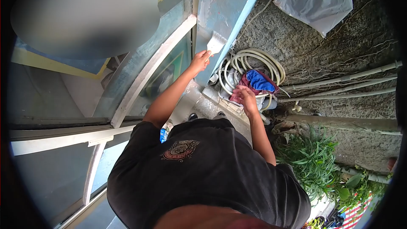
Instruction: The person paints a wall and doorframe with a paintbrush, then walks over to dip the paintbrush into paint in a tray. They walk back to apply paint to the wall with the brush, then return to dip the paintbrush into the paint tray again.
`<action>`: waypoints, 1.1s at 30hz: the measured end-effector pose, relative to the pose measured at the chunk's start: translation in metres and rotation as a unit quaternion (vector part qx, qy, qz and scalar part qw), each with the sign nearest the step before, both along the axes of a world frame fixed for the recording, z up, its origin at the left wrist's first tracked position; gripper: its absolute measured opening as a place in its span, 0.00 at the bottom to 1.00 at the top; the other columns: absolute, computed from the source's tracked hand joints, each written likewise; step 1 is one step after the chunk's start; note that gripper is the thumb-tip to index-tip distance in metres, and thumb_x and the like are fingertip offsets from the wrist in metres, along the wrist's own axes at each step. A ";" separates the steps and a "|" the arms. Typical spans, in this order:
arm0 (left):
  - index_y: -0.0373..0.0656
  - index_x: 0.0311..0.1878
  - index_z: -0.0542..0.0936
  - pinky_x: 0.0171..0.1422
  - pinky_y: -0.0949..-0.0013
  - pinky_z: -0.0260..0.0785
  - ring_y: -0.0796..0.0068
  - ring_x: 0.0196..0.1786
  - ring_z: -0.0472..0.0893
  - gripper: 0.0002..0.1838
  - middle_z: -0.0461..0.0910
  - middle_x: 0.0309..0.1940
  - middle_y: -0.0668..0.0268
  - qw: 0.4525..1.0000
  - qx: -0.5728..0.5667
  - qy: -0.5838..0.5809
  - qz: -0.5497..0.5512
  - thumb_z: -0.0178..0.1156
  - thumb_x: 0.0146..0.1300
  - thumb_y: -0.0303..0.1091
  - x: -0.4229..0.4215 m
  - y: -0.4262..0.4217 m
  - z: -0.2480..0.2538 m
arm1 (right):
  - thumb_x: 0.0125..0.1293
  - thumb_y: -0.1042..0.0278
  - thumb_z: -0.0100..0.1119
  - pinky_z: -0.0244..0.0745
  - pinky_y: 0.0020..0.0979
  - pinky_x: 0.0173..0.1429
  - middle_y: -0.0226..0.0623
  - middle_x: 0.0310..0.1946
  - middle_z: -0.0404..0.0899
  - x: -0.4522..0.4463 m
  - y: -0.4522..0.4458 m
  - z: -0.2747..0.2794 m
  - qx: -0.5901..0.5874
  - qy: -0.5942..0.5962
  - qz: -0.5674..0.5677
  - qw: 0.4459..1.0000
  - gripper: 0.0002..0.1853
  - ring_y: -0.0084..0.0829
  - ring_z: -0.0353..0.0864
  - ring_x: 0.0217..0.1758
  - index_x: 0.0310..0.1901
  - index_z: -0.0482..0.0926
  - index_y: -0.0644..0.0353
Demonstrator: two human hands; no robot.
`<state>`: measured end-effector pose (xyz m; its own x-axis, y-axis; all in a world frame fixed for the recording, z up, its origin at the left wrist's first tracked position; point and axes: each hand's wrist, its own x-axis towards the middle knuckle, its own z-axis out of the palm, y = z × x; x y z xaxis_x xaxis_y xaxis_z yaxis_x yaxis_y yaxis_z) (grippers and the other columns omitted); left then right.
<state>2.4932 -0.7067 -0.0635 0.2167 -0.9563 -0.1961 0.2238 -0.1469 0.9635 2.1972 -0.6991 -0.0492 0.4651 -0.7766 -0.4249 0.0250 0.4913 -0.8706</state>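
Observation:
My left hand (200, 62) is closed around the handle of a paintbrush (216, 43) with white bristles. The bristles point up against the light-blue painted pillar (220, 4), beside its edge. Lower and to the right, my right hand (246, 97) hangs with fingers loosely bent and apart. Behind that hand lies a blue and maroon cloth bundle (258, 81), on a coiled pale hose (277, 65). Whether the fingers touch the cloth, I cannot tell.
A glazed frame with a white curved bar (159, 68) stands at left. On the right, a rough wall (305, 46) carries pale pipes (347, 78) and a tap (296, 107). A clear plastic bag (313, 0) hangs above. Green plants (311, 161) grow at lower right.

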 end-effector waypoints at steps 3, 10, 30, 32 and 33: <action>0.41 0.44 0.77 0.16 0.77 0.50 0.86 0.14 0.58 0.17 0.65 0.17 0.74 0.994 0.105 -0.005 0.008 0.50 0.74 0.47 -0.001 0.017 -0.066 | 0.74 0.60 0.50 0.80 0.31 0.42 0.38 0.41 0.80 -0.013 -0.009 -0.007 0.011 0.015 -0.008 1.000 0.15 0.29 0.81 0.41 0.52 0.75 0.61; 0.40 0.46 0.77 0.16 0.76 0.47 0.87 0.13 0.57 0.19 0.65 0.18 0.74 0.985 0.161 -0.030 0.045 0.51 0.73 0.48 -0.002 0.015 -0.005 | 0.74 0.61 0.49 0.79 0.31 0.43 0.37 0.40 0.80 -0.037 -0.043 -0.019 0.024 0.023 0.029 0.999 0.13 0.29 0.82 0.41 0.51 0.74 0.60; 0.39 0.50 0.76 0.17 0.81 0.46 0.90 0.15 0.53 0.19 0.59 0.17 0.78 0.992 -0.090 0.010 0.092 0.45 0.77 0.45 -0.024 0.011 0.201 | 0.74 0.65 0.48 0.79 0.32 0.43 0.38 0.41 0.81 -0.065 -0.108 -0.016 0.045 0.038 0.123 0.991 0.11 0.30 0.82 0.41 0.51 0.73 0.60; 0.39 0.50 0.75 0.18 0.81 0.46 0.90 0.15 0.53 0.19 0.59 0.17 0.77 0.992 -0.096 0.008 0.080 0.45 0.77 0.46 -0.027 0.003 0.195 | 0.74 0.65 0.48 0.79 0.31 0.43 0.38 0.41 0.81 -0.069 -0.111 -0.016 0.041 0.040 0.120 0.991 0.11 0.30 0.82 0.41 0.51 0.73 0.59; 0.39 0.50 0.74 0.17 0.81 0.46 0.90 0.15 0.53 0.20 0.58 0.17 0.77 0.994 -0.085 0.018 0.065 0.45 0.77 0.47 -0.033 -0.003 0.178 | 0.74 0.65 0.48 0.79 0.31 0.43 0.38 0.41 0.81 -0.071 -0.114 -0.016 0.039 0.042 0.116 0.992 0.11 0.29 0.82 0.41 0.51 0.73 0.59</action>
<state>2.4606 -0.7101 0.1141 0.3361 -0.9408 -0.0438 0.2647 0.0497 0.9631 2.1265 -0.8128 -0.0652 0.5876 -0.6159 -0.5247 -0.1686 0.5411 -0.8239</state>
